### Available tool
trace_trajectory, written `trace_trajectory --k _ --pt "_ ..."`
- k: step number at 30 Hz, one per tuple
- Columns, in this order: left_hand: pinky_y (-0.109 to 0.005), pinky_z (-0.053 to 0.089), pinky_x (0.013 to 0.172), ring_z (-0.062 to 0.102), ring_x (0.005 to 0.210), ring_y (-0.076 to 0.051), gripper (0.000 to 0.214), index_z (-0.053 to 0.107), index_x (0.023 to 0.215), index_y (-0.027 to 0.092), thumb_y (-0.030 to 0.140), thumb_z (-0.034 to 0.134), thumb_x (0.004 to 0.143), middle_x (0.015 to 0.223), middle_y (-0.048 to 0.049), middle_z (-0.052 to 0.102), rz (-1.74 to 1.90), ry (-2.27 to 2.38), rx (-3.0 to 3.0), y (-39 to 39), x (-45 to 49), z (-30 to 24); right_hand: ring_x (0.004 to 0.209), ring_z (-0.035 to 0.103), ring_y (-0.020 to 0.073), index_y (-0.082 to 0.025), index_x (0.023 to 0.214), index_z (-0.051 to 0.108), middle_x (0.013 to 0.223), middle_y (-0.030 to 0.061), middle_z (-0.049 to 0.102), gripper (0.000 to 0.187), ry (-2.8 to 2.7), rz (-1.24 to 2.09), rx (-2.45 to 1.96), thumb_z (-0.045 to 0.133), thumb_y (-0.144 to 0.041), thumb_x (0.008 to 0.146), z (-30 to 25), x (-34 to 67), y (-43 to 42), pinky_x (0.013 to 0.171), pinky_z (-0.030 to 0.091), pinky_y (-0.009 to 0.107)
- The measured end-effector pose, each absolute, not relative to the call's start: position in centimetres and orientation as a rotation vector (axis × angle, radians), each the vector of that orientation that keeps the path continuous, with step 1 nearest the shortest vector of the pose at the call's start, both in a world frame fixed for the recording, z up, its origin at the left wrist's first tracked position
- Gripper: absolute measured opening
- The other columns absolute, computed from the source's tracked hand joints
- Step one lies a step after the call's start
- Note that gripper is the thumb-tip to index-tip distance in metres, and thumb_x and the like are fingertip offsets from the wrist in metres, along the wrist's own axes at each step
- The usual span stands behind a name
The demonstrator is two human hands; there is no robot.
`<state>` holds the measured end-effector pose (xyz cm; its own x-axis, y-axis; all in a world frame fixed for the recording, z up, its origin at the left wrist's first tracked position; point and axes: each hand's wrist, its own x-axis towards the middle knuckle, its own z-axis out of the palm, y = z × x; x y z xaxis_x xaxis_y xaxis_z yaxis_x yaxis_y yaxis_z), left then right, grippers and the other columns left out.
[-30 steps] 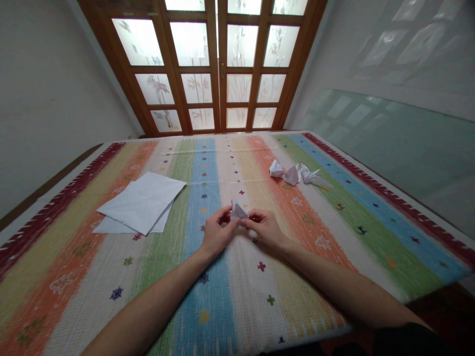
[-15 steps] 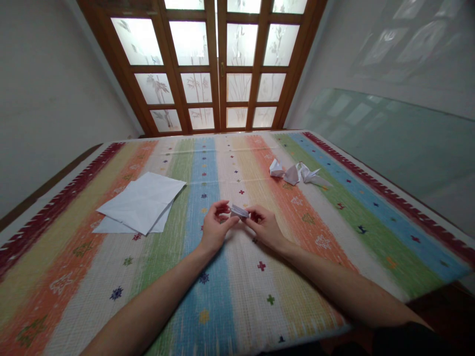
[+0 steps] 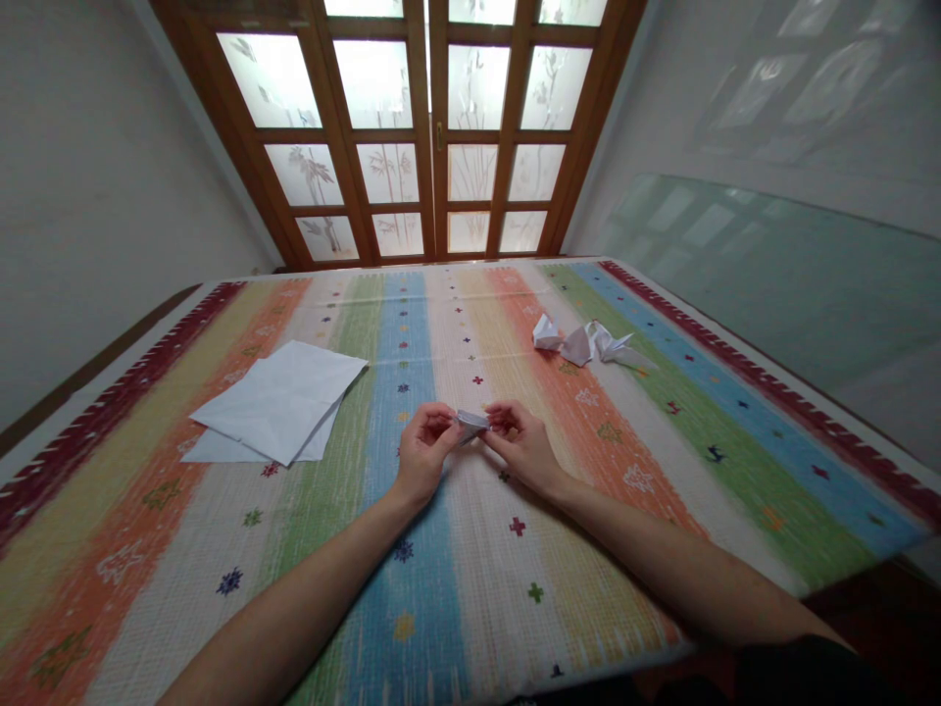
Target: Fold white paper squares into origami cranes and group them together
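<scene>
A small folded piece of white paper (image 3: 471,423) is held just above the striped tablecloth (image 3: 456,588), near the table's middle. My left hand (image 3: 424,453) pinches its left end with curled fingers. My right hand (image 3: 523,446) pinches its right end, fingers closed as well. The paper lies nearly flat between the two hands, and part of it is hidden by my fingertips.
A stack of flat white paper sheets (image 3: 279,402) lies to the left. Several finished folded paper figures (image 3: 584,344) sit at the back right. A wooden glazed door (image 3: 433,127) stands behind the table and a glass pane (image 3: 779,275) leans at the right.
The folded paper stood up as a peak one second ago; now it is turned down flatter between my fingers. Both hands stay in the same place.
</scene>
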<state>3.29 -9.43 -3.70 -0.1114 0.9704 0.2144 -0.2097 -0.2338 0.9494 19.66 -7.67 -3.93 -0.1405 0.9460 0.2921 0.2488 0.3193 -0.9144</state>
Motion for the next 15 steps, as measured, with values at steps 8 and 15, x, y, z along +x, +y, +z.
trace_trajectory --k 8,15 --pt "-0.023 0.048 0.064 0.057 0.066 -0.010 0.029 0.054 0.080 0.020 0.040 0.074 0.072 0.086 0.0002 0.059 1.555 1.013 1.226 -9.70 3.56 -3.12 0.076 0.060 0.0181 -0.022 0.082 0.062 0.083 0.0045 0.066 0.007 -1.767 0.772 -1.001 0.061 -0.029 0.085 -3.99 19.83 -7.89 0.071 0.049 0.033" --pt "-0.026 0.048 0.066 0.057 0.066 -0.013 0.029 0.054 0.084 0.021 0.047 0.066 0.079 0.075 0.0017 0.058 1.509 1.006 1.173 -9.72 3.51 -3.47 0.091 0.059 0.0198 -0.026 0.089 0.071 0.102 0.0070 0.058 0.012 -1.778 0.612 -0.939 0.061 -0.023 0.084 -4.25 19.87 -7.98 0.078 0.051 0.036"
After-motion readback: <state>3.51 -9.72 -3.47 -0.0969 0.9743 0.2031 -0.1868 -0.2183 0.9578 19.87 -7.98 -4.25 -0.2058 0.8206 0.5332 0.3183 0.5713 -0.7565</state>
